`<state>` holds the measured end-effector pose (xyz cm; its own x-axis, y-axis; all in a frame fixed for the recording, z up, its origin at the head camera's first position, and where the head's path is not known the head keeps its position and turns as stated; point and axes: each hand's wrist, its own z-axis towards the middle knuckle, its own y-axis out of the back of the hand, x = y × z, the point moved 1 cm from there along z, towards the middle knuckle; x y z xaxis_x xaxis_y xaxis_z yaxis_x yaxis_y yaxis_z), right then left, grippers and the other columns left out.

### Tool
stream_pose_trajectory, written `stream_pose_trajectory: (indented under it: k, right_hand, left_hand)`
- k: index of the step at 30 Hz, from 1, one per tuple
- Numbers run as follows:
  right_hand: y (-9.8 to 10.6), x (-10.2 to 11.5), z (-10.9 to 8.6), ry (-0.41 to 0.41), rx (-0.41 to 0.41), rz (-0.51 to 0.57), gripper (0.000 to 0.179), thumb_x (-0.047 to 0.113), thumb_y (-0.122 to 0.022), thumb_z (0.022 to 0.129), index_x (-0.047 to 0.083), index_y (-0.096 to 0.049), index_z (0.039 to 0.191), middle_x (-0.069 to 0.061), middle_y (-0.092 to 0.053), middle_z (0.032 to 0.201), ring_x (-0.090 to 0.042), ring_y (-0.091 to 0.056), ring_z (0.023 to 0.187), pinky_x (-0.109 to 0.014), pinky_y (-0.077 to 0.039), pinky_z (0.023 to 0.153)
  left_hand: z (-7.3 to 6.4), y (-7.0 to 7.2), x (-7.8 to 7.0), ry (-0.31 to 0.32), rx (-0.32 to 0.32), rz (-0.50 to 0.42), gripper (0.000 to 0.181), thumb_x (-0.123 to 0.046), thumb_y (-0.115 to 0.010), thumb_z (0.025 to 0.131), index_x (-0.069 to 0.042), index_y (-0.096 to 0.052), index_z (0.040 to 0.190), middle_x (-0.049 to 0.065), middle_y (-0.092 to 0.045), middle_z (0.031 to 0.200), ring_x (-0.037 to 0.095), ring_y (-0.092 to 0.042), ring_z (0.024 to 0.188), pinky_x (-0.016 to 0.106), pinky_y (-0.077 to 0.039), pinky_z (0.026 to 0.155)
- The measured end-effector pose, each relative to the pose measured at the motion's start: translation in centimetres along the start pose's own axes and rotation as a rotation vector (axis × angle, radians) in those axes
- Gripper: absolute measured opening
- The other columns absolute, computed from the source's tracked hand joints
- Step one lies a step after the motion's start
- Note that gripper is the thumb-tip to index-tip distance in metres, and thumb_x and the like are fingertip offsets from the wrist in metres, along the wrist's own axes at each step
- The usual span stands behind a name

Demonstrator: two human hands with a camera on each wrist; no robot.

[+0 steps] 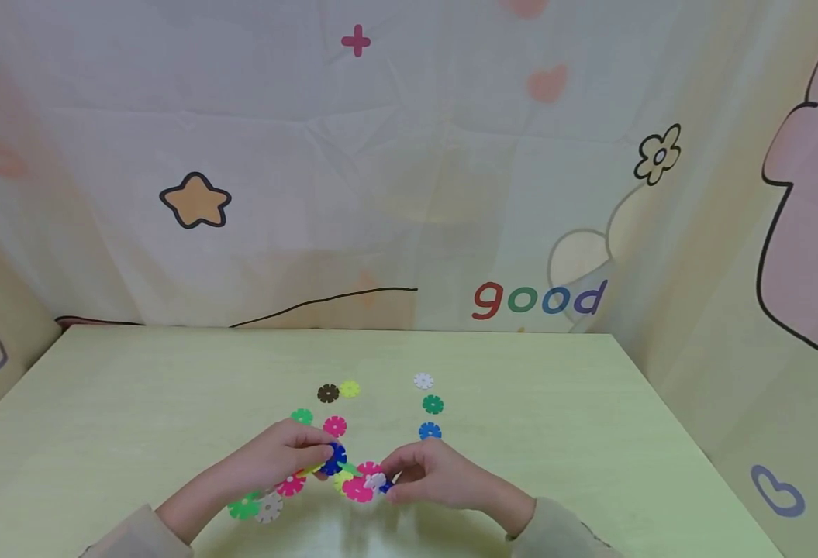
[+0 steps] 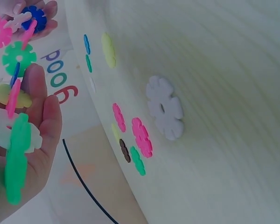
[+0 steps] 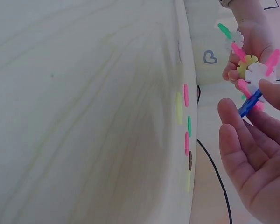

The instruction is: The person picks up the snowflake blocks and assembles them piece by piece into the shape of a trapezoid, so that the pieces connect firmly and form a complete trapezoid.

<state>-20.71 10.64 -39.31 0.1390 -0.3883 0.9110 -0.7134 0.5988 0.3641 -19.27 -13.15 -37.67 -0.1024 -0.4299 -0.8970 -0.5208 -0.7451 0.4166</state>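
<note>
A chain of slotted plastic snowflake discs is stretched between the two hands above the table. My left hand [image 1: 286,457] pinches the chain near a dark blue disc [image 1: 334,459]. Beneath this hand's wrist the chain's end hangs, with a green disc [image 1: 244,507] and a white disc [image 1: 269,508]. Pink discs [image 1: 358,489] make up part of the span between the hands. My right hand [image 1: 436,477] pinches a blue disc [image 3: 250,103] between thumb and finger at the other end, beside a white disc [image 3: 260,74]. Some joints are hidden behind the fingers.
Loose discs lie flat beyond the hands: brown [image 1: 328,394], yellow [image 1: 350,389], green [image 1: 302,417] and pink [image 1: 335,426] on the left; white [image 1: 423,380], teal [image 1: 433,404] and blue [image 1: 430,431] on the right. A printed cloth [image 1: 381,194] hangs behind the table [image 1: 555,403].
</note>
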Motion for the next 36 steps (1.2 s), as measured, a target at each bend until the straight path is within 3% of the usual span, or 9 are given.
stream_pose_trajectory:
  k: [8, 15, 19, 36]
  right_hand:
    - [-0.15, 0.11, -0.04, 0.016, -0.024, -0.017, 0.026, 0.015, -0.067, 0.078, 0.007, -0.064, 0.102, -0.007, -0.065, 0.099, -0.011, -0.062, 0.079, -0.02, -0.05, 0.074]
    - [-0.09, 0.37, -0.06, 0.021, -0.043, -0.051, 0.026, 0.016, -0.067, 0.077, 0.008, -0.064, 0.102, -0.006, -0.065, 0.099, -0.009, -0.062, 0.08, -0.02, -0.05, 0.075]
    - [-0.09, 0.58, 0.02, 0.029, -0.058, -0.082, 0.026, 0.017, -0.067, 0.077, 0.009, -0.064, 0.102, -0.005, -0.066, 0.099, -0.007, -0.061, 0.08, -0.019, -0.049, 0.075]
    - [0.05, 0.67, -0.03, 0.037, -0.057, -0.035, 0.026, 0.009, -0.065, 0.078, 0.008, -0.062, 0.104, -0.006, -0.064, 0.102, -0.01, -0.06, 0.082, -0.019, -0.05, 0.073]
  left_hand:
    - [-0.08, 0.14, 0.13, -0.026, 0.015, -0.02, 0.026, -0.025, -0.052, 0.089, -0.005, -0.064, 0.101, 0.012, -0.063, 0.082, 0.019, -0.051, 0.071, 0.024, -0.042, 0.06]
    - [-0.12, 0.04, 0.02, 0.003, 0.021, -0.059, 0.029, -0.028, -0.052, 0.088, -0.006, -0.062, 0.105, 0.01, -0.062, 0.087, 0.018, -0.054, 0.079, 0.028, -0.045, 0.069]
    - [-0.02, -0.15, -0.05, -0.03, 0.031, -0.048, 0.031, -0.028, -0.05, 0.09, -0.005, -0.06, 0.108, 0.007, -0.062, 0.09, 0.017, -0.055, 0.081, 0.034, -0.046, 0.076]
    - [-0.13, -0.16, 0.33, -0.032, -0.008, -0.027, 0.033, -0.031, -0.048, 0.09, -0.005, -0.059, 0.107, 0.007, -0.059, 0.086, 0.018, -0.055, 0.079, 0.033, -0.046, 0.073]
